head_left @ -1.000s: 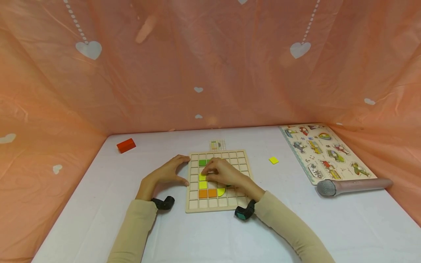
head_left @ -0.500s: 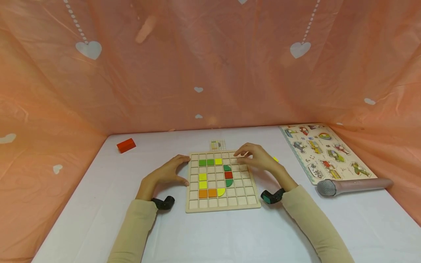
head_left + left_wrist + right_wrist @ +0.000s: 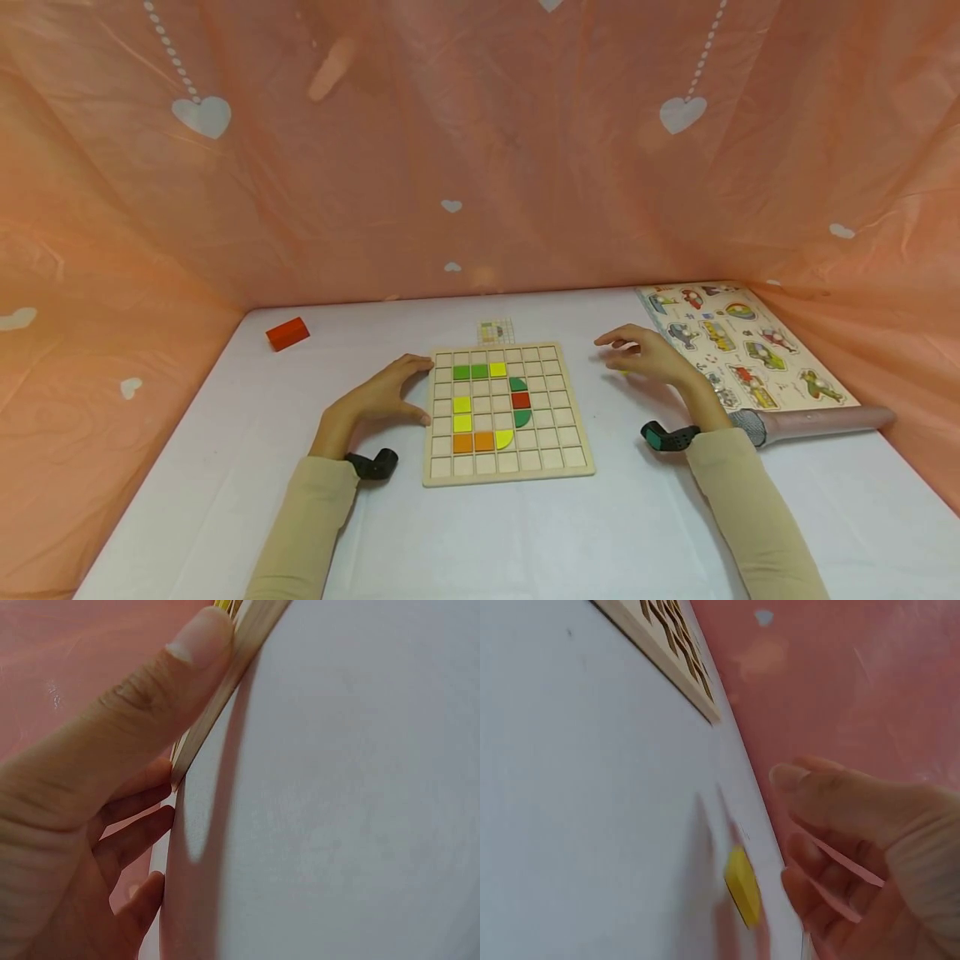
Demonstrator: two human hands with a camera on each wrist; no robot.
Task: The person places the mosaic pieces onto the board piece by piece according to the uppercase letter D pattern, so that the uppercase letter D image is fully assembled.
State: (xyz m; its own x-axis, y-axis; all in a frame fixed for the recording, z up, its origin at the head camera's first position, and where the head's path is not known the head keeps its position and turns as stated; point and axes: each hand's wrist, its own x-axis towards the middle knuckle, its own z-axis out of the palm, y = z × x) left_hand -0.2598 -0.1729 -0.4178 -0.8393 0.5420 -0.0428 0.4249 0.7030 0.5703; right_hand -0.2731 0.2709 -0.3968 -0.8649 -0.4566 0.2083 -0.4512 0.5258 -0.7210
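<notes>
A wooden grid board lies on the white table with square and rounded tiles in its cells: green, yellow, orange and a red tile. My left hand rests against the board's left edge, thumb and fingers spread apart. In the left wrist view the thumb touches the wooden rim. Off the board's right side, my right hand hovers with loosely bent fingers, holding nothing. Below it a loose yellow tile lies on the table, mostly hidden in the head view.
A small printed grid card lies behind the board. At the back left is a red block. On the right lie a picture puzzle board and a microphone. Pink cloth hangs around the table.
My right hand has lifted from the yellow tiles on the board and moved right, over the loose yellow tile. The left hand stays at the board's edge.
</notes>
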